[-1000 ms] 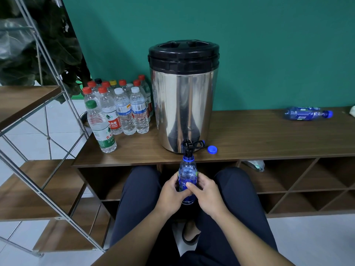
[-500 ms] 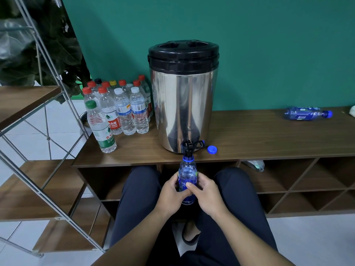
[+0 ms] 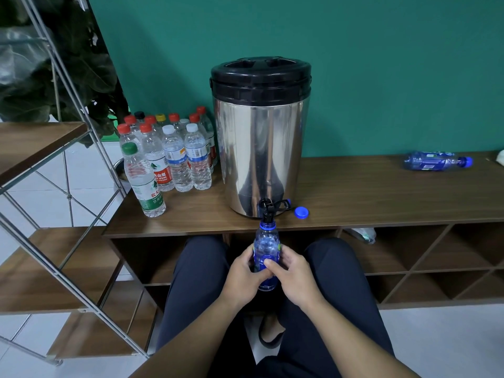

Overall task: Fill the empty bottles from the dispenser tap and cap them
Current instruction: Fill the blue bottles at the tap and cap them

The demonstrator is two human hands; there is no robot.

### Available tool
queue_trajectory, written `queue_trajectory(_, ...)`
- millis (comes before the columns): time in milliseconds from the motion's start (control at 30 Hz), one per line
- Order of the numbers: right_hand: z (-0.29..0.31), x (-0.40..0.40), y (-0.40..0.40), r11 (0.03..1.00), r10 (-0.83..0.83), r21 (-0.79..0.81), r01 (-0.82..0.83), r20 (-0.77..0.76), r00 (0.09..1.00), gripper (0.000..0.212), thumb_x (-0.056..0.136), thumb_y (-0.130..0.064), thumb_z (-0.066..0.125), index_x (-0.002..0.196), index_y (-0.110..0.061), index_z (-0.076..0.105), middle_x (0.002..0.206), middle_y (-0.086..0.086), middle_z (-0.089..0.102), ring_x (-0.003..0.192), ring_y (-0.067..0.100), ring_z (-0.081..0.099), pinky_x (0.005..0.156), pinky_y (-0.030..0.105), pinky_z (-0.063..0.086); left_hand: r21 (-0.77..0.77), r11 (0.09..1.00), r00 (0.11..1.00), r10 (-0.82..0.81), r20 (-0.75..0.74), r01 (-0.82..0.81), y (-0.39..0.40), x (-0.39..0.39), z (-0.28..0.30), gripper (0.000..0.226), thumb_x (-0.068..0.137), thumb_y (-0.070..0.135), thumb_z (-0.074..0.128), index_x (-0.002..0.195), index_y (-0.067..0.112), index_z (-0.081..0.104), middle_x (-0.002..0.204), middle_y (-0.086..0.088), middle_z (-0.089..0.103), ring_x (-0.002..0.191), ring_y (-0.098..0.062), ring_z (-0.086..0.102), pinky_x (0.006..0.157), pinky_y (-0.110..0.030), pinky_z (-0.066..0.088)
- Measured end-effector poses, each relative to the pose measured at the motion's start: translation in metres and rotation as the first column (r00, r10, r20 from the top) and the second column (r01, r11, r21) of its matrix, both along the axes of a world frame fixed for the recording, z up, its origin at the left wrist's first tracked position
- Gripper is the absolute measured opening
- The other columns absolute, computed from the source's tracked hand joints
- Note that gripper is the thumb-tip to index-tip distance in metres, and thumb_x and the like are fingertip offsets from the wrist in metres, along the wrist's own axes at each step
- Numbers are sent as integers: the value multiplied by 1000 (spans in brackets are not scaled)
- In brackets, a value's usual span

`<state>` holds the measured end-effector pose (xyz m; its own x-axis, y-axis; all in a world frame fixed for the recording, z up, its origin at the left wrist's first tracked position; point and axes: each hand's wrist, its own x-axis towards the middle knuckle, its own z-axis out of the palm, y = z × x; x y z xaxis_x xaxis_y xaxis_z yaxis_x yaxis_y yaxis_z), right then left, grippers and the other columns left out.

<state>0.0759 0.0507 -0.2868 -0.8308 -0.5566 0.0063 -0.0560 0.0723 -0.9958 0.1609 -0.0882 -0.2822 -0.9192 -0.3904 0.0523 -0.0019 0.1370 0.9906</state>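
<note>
While a seated person looks down between dark-trousered knees, both hands grasp a blue bottle point(image 3: 266, 255) held upright with its open neck directly under the black tap point(image 3: 266, 210) of a steel dispenser point(image 3: 260, 148). The left hand point(image 3: 241, 279) has its grip curled around the bottle's left side; the right hand point(image 3: 294, 278) is wrapped around the right side, thumb across the front. The dispenser stands on a wooden desk point(image 3: 368, 197) against a green wall. A loose blue cap point(image 3: 301, 212) lies just beside the dispenser's base. A cluster of capped bottles point(image 3: 169, 159) stands to the dispenser's left, and another blue bottle point(image 3: 436, 160) lies on its side well apart at the desk's right end.
</note>
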Motion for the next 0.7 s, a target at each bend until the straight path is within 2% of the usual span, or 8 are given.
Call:
queue_trajectory(367, 2, 1, 0, 1000, 5, -7, -5, 4, 1000, 41, 104, -4, 75, 138, -27, 74, 126, -7, 82, 124, 13, 76, 112, 44, 59, 8, 1000, 1000, 3, -13, -3, 0, 0, 1, 58, 92, -4, 83, 141, 25, 70, 127, 2, 81, 120, -18, 77, 105, -32, 59)
queue_trajectory(700, 2, 1, 0, 1000, -1, -7, 1, -1, 1000, 40, 103, -3, 75, 138, -24, 74, 125, -5, 82, 122, 14, 77, 111, 45, 60, -1, 1000, 1000, 3, -1, -3, 0, -1, 0, 57, 92, -1, 84, 141, 27, 70, 127, 3, 81, 120, -18, 76, 110, -42, 60)
